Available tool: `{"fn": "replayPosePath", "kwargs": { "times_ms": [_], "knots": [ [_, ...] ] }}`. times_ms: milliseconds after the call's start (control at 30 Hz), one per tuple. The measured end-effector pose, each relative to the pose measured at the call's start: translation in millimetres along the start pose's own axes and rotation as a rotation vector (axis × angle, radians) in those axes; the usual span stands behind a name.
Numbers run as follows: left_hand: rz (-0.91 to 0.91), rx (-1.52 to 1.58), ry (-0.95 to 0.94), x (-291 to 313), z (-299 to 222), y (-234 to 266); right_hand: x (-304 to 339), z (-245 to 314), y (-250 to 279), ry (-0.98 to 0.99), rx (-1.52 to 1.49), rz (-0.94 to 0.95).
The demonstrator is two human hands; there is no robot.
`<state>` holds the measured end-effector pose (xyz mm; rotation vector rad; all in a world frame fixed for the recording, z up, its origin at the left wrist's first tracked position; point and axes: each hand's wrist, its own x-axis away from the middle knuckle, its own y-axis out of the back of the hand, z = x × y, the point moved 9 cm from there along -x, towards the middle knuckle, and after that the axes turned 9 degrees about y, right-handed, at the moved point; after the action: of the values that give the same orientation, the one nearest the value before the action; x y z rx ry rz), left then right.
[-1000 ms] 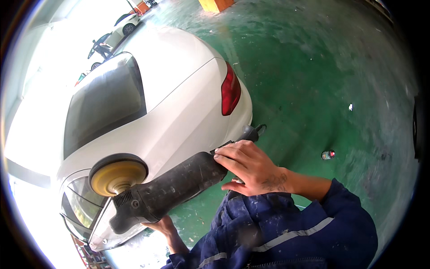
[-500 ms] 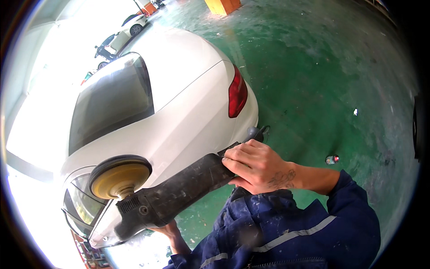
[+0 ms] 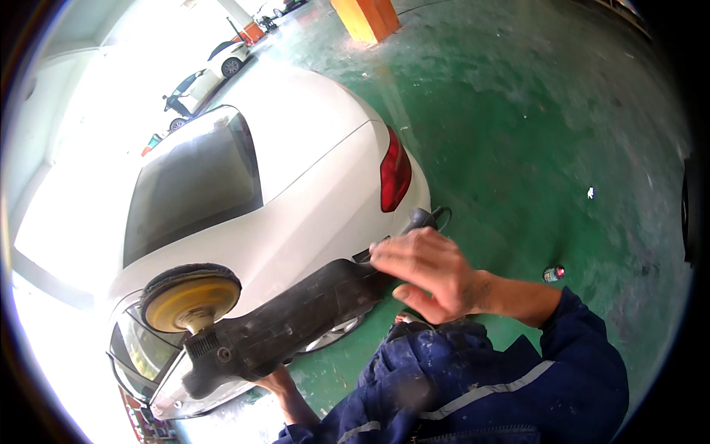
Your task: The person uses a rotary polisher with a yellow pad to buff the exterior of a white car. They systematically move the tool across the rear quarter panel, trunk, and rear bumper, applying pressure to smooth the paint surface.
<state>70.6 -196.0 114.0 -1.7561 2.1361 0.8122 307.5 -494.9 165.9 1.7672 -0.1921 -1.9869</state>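
A dark, dusty polisher (image 3: 292,322) hangs in front of me beside a white car (image 3: 310,200). Its round yellow backing plate with a dark pad (image 3: 191,300) points up, by the car's side windows. My left hand (image 3: 277,381) is under the head of the polisher and bears it; the fingers are hidden behind the tool. Over the rear handle is my right hand (image 3: 433,270), fingers stretched out and thumb apart. Whether it touches the handle, I cannot tell. A cord shows at the tool's rear end.
The car's rear window (image 3: 196,181) and red tail light (image 3: 396,170) are beyond the polisher. A small can (image 3: 553,274) lies on the green floor (image 3: 510,170) at right. An orange pillar (image 3: 366,18) and another white car (image 3: 229,61) stand far off.
My right hand has loosened from the polisher's rear handle, its fingers straightening and thumb moving away. The polisher has shifted slightly left and its pad has tilted. The view has moved a little.
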Motion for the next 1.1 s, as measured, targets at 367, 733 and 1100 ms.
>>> {"fn": "replayPosePath", "kwargs": {
  "times_ms": [367,733,1100],
  "knots": [
    [-0.150,-0.013,-0.095,-35.7,-1.5,8.5,-126.2,-63.7,45.2,-0.139,-0.378,-0.079],
    [-0.250,-0.045,-0.106,-39.8,4.8,19.3,-63.7,-25.2,-20.8,0.024,-0.105,0.173],
    [-0.247,-0.035,-0.118,-47.4,13.8,0.8,-71.8,-8.8,-19.3,0.170,0.192,0.106]
  ]
}}
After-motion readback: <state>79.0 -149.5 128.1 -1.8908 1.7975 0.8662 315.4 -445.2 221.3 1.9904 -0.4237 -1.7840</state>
